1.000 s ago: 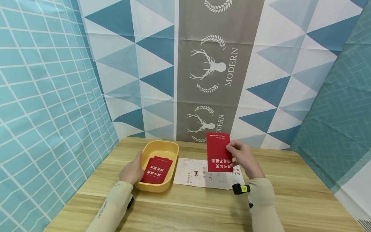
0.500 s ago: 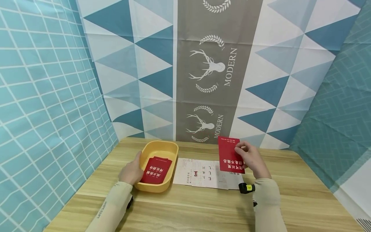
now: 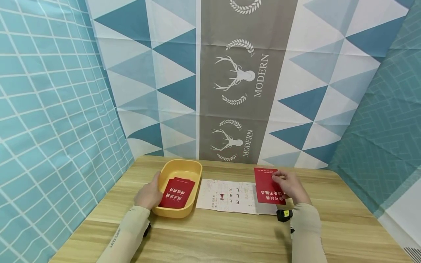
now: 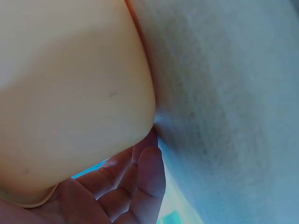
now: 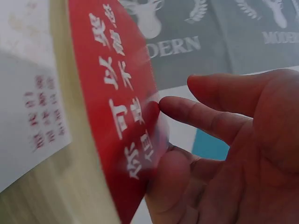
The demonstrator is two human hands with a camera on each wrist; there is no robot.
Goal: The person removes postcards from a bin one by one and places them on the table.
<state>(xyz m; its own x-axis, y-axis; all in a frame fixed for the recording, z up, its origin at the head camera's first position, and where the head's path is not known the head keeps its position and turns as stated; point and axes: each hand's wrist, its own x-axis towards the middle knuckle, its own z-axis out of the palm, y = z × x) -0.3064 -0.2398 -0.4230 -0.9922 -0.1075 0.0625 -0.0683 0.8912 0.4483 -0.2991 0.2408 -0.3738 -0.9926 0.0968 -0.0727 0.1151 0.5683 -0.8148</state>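
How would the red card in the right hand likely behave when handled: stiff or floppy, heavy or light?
The red card looks thin yet stays flat while pinched at one edge by the right hand, so probably light and fairly stiff. Its glossy-looking face may be slippery.

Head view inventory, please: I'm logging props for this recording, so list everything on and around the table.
Red envelope in hand: one, red, right side, over the sheet's right end.
Red envelopes in tray: at least two, red, stacked.
Tray: one, yellow, table's left.
Printed sheet: one, white, table's middle.
Table: one, light wood.
Backdrop cloths: blue, white, grey, behind and beside.
Left hand: rests on the tray's left wall.
Right hand: pinches the envelope.
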